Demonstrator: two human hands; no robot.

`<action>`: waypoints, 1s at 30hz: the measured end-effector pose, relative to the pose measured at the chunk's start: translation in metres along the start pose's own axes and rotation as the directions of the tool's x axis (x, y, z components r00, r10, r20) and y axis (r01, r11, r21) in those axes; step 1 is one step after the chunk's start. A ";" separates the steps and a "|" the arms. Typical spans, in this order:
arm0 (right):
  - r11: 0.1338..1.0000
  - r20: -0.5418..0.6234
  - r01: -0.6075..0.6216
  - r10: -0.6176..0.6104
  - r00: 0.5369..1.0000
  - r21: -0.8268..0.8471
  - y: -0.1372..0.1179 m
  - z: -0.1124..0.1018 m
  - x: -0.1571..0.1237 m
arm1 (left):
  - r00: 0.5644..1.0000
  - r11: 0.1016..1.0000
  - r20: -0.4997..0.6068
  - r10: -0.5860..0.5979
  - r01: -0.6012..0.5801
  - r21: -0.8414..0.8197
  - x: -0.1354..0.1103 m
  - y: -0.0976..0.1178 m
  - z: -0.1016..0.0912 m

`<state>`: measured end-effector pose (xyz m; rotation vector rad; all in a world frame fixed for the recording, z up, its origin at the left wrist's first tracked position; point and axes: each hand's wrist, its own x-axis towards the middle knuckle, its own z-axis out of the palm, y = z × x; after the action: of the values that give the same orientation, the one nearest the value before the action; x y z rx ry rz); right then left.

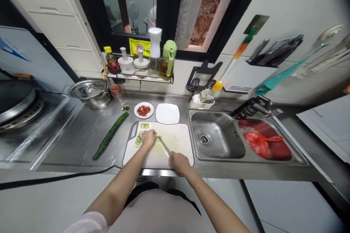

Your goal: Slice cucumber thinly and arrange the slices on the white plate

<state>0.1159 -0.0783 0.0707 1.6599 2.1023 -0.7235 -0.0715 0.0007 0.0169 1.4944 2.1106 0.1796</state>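
Right hand (pixel 179 163) grips a silver metal knife (pixel 165 147), tip forward-left at a round pale-green cucumber slice (pixel 158 138) beside the left hand (pixel 148 138), whose grip cannot be told. Its fingertips should tuck clear of the edge, strokes ending on the white rectangular cutting board (pixel 177 140) below.

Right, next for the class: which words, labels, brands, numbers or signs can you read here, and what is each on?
None can be read for certain.
Yellow packet: print too small and blurred.
Yellow-capped bottle: label too small.
White panel at right: grey lettering, too blurred.
Board: faint mark in far right corner, unreadable.
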 end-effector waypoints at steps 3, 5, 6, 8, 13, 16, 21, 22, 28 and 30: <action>1.000 0.016 -0.002 0.002 1.000 -0.005 0.006 0.003 -0.004 | 1.000 1.000 0.007 0.001 -0.001 0.010 -0.001 0.001 -0.001; 1.000 0.018 0.000 0.001 1.000 -0.002 0.008 0.004 -0.006 | 1.000 1.000 0.015 -0.003 0.003 0.014 -0.001 0.001 -0.001; 1.000 0.016 -0.001 0.001 1.000 0.002 0.008 0.004 -0.007 | 1.000 1.000 0.019 -0.004 0.004 0.016 -0.001 0.001 -0.002; 1.000 0.013 -0.006 0.005 1.000 0.014 0.007 0.003 -0.005 | 1.000 1.000 0.027 0.000 0.000 0.017 -0.001 0.001 -0.002; 0.999 0.003 0.000 0.000 1.000 0.032 0.004 0.000 -0.001 | 0.999 0.999 0.047 0.000 -0.002 0.039 -0.001 0.003 -0.003; 0.999 0.006 0.007 -0.008 1.000 0.053 0.008 -0.001 -0.004 | 0.998 0.998 0.055 -0.005 0.002 0.055 -0.001 0.003 -0.003; 0.992 -0.010 -0.011 0.012 1.000 0.126 0.024 -0.003 -0.006 | 0.999 0.998 0.040 0.002 -0.005 0.058 -0.001 0.003 -0.003; 0.989 -0.021 -0.024 0.028 0.999 0.148 0.028 -0.004 -0.006 | 0.999 0.998 0.034 0.005 -0.007 0.058 -0.002 0.004 -0.003; 0.941 -0.094 -0.259 0.284 0.954 0.220 0.053 -0.007 0.002 | 0.999 0.995 0.005 0.053 -0.053 0.083 -0.010 0.007 -0.001; 0.929 -0.097 -0.297 0.324 0.941 0.223 0.057 -0.006 0.004 | 0.997 0.993 -0.002 0.082 -0.081 0.084 -0.013 0.007 0.001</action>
<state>0.1703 -0.0616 0.0637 2.1458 1.8295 -0.7650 -0.0624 -0.0087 0.0237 1.6323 2.0862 0.1264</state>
